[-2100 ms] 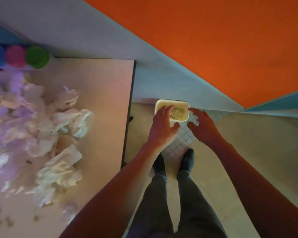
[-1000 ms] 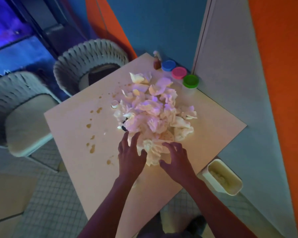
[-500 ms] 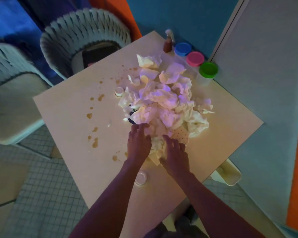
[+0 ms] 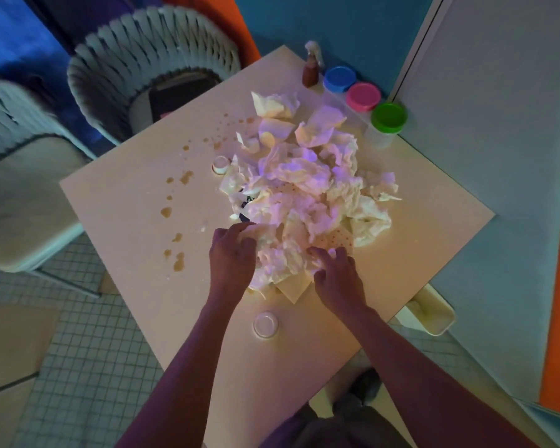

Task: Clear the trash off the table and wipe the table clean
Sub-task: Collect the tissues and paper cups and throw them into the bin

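Head camera, looking down on a pale square table point(image 4: 117, 318). Both bare hands press into the near edge of a large pile of crumpled napkins point(image 4: 304, 189) heaped at the table's middle. The left hand point(image 4: 232, 253) has its fingers curled around a wad of paper at the pile's near left side, gripping it. The right hand point(image 4: 337, 276) lies knuckles up on the pile's near right side, fingers bent into the paper; whether it has actually closed on any cannot be told.

Left of the left hand, brown spill spots point(image 4: 177, 240) dot the tabletop. Nearer the person, between the two forearms, sits a small round clear lid point(image 4: 265, 324). Beyond the left hand, at the pile's far left edge, stands a small white cup point(image 4: 221, 164). Right of the right hand, past the table edge, a cream bin point(image 4: 434, 313) stands on the floor.
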The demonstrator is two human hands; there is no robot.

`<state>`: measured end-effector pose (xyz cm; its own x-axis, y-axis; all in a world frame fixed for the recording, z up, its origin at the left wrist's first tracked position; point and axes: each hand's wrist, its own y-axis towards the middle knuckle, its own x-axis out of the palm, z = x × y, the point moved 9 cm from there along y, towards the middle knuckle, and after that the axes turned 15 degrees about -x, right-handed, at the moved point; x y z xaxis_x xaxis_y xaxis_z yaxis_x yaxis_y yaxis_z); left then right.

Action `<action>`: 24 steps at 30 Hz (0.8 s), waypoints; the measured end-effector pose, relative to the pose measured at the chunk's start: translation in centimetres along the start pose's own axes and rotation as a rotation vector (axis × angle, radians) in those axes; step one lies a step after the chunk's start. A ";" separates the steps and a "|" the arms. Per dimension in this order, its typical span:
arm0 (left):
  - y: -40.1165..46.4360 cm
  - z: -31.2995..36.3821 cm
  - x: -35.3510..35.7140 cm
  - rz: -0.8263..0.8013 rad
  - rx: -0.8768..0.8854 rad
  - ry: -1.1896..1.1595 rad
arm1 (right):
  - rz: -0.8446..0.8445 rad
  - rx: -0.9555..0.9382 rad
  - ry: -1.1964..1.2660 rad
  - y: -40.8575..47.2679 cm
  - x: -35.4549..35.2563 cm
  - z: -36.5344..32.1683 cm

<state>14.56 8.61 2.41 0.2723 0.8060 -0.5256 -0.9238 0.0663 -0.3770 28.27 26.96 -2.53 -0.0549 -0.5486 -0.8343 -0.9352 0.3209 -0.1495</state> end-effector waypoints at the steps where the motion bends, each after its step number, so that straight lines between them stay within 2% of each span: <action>1: -0.3 -0.1 -0.2 0.000 -0.004 -0.043 | 0.002 0.004 0.003 -0.1 -0.2 0.1; 6: -2.0 -0.4 -1.1 0.026 -0.034 -0.150 | 0.042 -0.021 0.025 -0.8 -1.2 0.3; 11: -2.3 -3.5 -0.7 0.022 -0.190 -0.145 | 0.072 0.036 0.034 -1.1 -1.9 1.5; 13: -2.4 -3.9 -0.2 0.008 -0.211 -0.060 | 0.081 0.077 0.089 -1.1 -2.0 1.9; 17: -2.9 -3.2 1.7 0.011 -0.100 0.342 | 0.014 0.180 0.215 -1.2 -1.6 1.9; 20: -3.3 -3.7 3.4 -0.057 -0.064 0.402 | -0.062 0.222 0.224 -1.4 -1.3 1.1; 24: -3.7 -4.1 5.8 -0.128 0.060 0.620 | -0.087 0.200 0.161 -1.7 -0.4 0.2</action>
<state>20.70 10.67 -2.39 0.4703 0.3004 -0.8298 -0.8821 0.1870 -0.4323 29.95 26.76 -2.05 -0.0473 -0.6917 -0.7206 -0.8523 0.4041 -0.3320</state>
